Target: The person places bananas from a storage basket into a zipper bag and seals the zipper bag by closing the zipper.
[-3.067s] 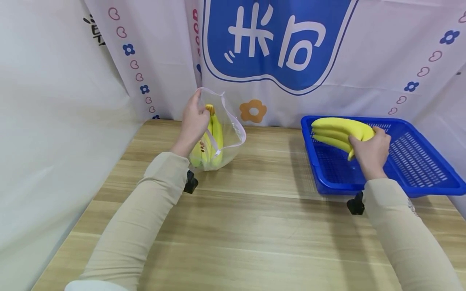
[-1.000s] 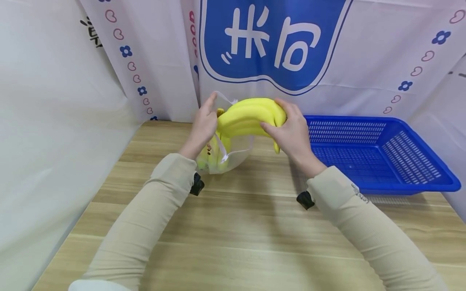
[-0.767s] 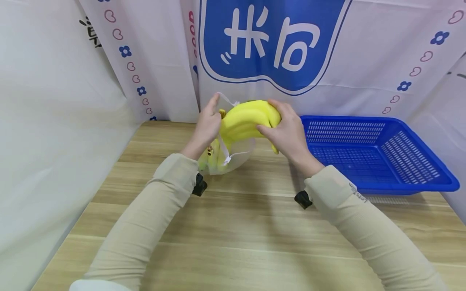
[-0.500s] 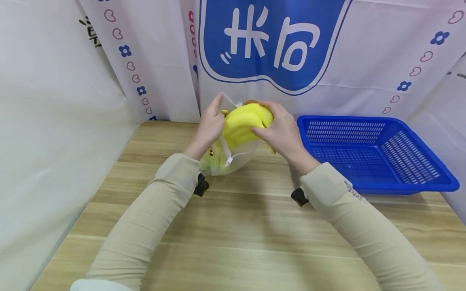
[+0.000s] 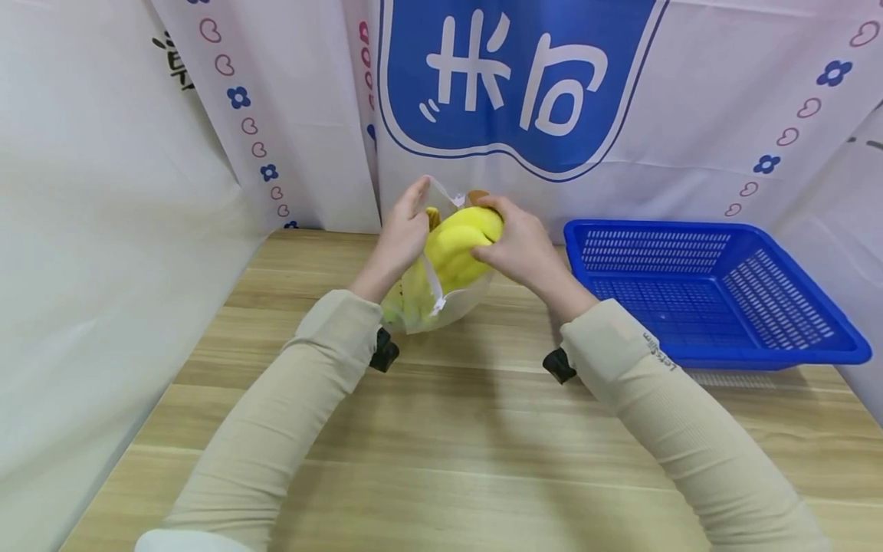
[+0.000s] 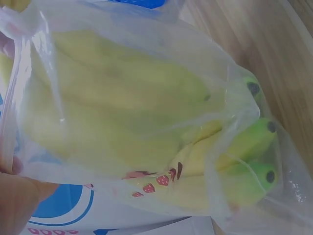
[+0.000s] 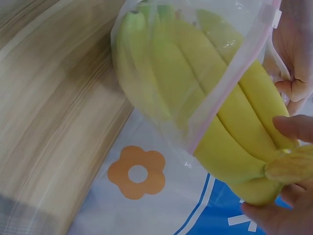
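Observation:
My left hand (image 5: 400, 241) pinches the rim of a clear zip bag (image 5: 455, 305) and holds its mouth open. My right hand (image 5: 523, 249) grips a bunch of yellow bananas (image 5: 464, 241) by its stem end. In the right wrist view, the tips of this bunch (image 7: 210, 88) lie inside the bag past the pinkish zip strip (image 7: 234, 73), while the stem end stays outside, between thumb and fingers. Another banana bunch (image 6: 249, 142), with green, dark-ended tips, shows inside the bag in the left wrist view. Its brown stem (image 5: 433, 218) sticks up beside my left fingers.
A blue plastic basket (image 5: 717, 354) with slotted sides stands at the right of the wooden table (image 5: 441, 452). Behind the table hangs a white cloth (image 5: 310, 92) with a blue emblem. Black wrist cameras sit below both cuffs.
My right hand has brought the banana bunch from over the basket leftward to the bag, then pushed its tips into the mouth. My left hand keeps the rim and has shifted slightly right.

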A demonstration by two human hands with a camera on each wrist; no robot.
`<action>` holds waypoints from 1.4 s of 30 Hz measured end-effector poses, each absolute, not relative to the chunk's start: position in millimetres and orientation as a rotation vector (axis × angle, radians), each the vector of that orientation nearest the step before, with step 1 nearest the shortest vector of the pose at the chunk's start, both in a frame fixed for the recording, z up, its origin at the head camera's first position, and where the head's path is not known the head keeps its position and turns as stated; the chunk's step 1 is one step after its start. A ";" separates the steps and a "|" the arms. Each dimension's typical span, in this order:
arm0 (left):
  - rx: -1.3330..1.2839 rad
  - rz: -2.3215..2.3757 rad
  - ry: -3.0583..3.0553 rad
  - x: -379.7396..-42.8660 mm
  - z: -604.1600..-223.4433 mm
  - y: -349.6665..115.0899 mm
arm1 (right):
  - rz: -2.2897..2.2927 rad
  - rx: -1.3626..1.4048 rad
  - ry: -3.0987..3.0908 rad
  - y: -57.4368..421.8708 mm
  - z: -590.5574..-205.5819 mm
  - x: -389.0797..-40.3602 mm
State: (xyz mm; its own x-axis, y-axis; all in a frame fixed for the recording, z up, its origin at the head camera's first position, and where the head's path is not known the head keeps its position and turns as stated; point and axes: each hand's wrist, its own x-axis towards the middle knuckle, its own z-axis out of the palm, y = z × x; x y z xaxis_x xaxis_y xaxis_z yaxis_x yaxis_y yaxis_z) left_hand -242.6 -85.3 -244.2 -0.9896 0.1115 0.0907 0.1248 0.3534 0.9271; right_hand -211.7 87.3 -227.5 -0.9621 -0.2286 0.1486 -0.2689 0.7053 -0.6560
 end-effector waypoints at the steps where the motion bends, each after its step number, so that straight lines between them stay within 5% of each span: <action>1: -0.232 -1.771 -2.565 -242.5 -244.0 -85.0 | 1.120 0.427 -2.850 87.1 -227.3 -212.0; 12: -0.227 -1.786 -2.514 -241.7 -242.9 -84.9 | 1.081 0.220 -2.925 90.2 -227.2 -208.2; 33: -0.268 -1.876 -2.450 -237.7 -234.8 -78.9 | 1.224 0.491 -2.771 93.1 -235.2 -214.3; 42: -0.248 -1.887 -2.402 -236.7 -232.1 -79.8 | 1.180 0.261 -2.943 109.1 -257.4 -224.3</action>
State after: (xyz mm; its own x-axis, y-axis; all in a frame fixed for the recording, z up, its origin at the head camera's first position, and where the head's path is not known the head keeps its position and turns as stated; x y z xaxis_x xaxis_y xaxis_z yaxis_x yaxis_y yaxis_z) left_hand -236.7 -79.8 -232.1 -0.9840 0.0796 0.1596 0.1739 0.2296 0.9576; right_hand -224.3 109.1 -257.4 -0.9857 -0.1667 0.0239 -0.1370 0.7116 -0.6891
